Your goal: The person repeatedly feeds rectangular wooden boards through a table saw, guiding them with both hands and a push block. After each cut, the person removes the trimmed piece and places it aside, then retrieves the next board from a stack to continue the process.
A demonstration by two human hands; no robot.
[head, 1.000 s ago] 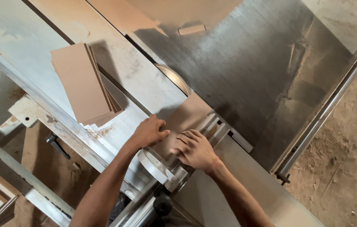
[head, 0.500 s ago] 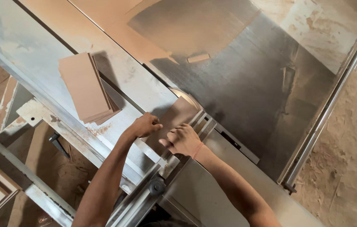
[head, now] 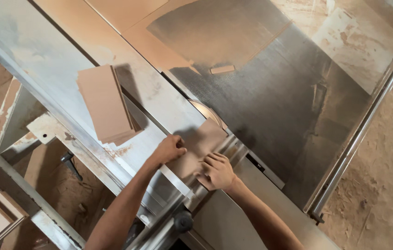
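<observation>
A small brown board [head: 204,137] lies flat on the saw table, its far corner next to the round saw blade [head: 204,112] rising from the slot. My left hand [head: 169,149] grips the board's left edge with curled fingers. My right hand [head: 217,171] presses on the board's near end, beside the metal fence rail [head: 233,147]. Both forearms reach in from the bottom of the view.
A stack of similar brown boards [head: 106,104] rests on the sliding table to the left. A small offcut [head: 223,69] lies on the steel top [head: 270,106] beyond the blade. A round rail [head: 363,125] runs along the right edge; sawdust covers the floor.
Both hands stay on the board and have slid it a little toward the blade. The view has shifted, so the table sits lower in frame.
</observation>
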